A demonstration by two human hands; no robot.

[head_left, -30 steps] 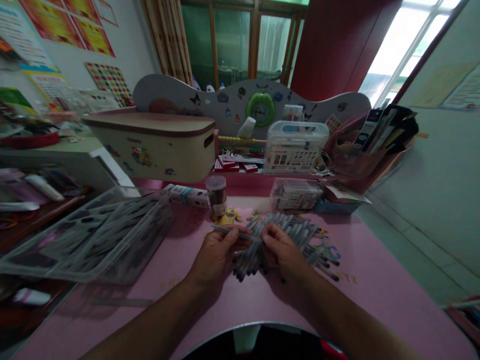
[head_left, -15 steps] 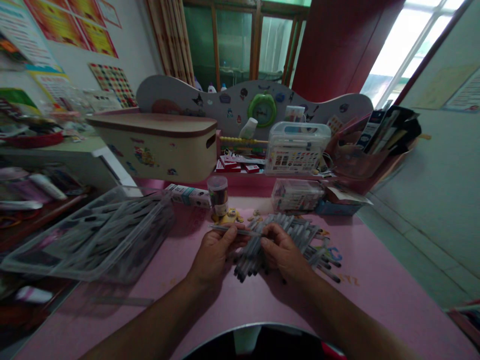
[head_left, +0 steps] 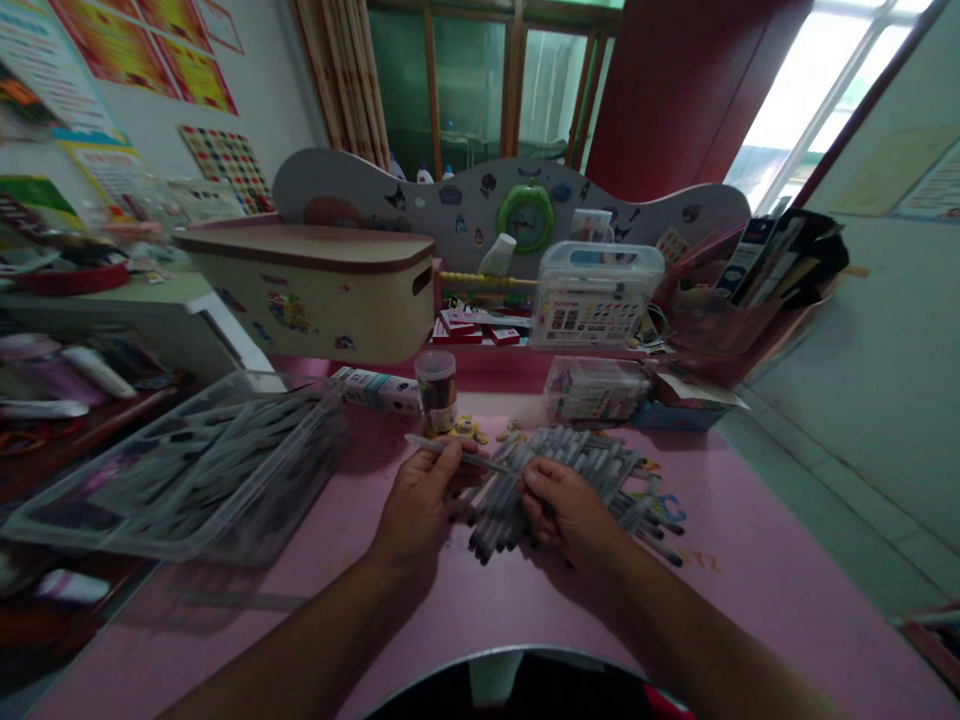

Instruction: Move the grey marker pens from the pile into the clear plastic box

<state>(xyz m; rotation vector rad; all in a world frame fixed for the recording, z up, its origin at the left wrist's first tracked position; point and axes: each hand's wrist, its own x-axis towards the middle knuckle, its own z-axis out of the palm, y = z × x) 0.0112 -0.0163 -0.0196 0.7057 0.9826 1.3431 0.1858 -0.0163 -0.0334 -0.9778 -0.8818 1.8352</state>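
Note:
A slim, clear-grey pen [head_left: 426, 443] spans both hands above the pink table, its left end tilted up. My left hand [head_left: 416, 505] pinches it between thumb and fingers. At the pen's right end, the thumb and fingers of my right hand [head_left: 566, 505] are closed on it; the tip is hidden there. A heap of similar clear pens [head_left: 600, 462], several with dark ends, lies under and behind my right hand. To the left, a clear plastic bin [head_left: 184, 553] holds many greyish, slender items, blurred but pen-like.
Behind my hands stand a clear lidded jar [head_left: 436, 385] and a long printed carton [head_left: 382, 392]. A clear plastic box [head_left: 596, 390] sits behind the heap, with a blue box [head_left: 679, 415] beside it. A thin strip [head_left: 247, 602] lies near the table's left edge.
The pen's left end has tipped upward and reaches further left. My left hand has shifted slightly left and up; my right hand has barely moved.

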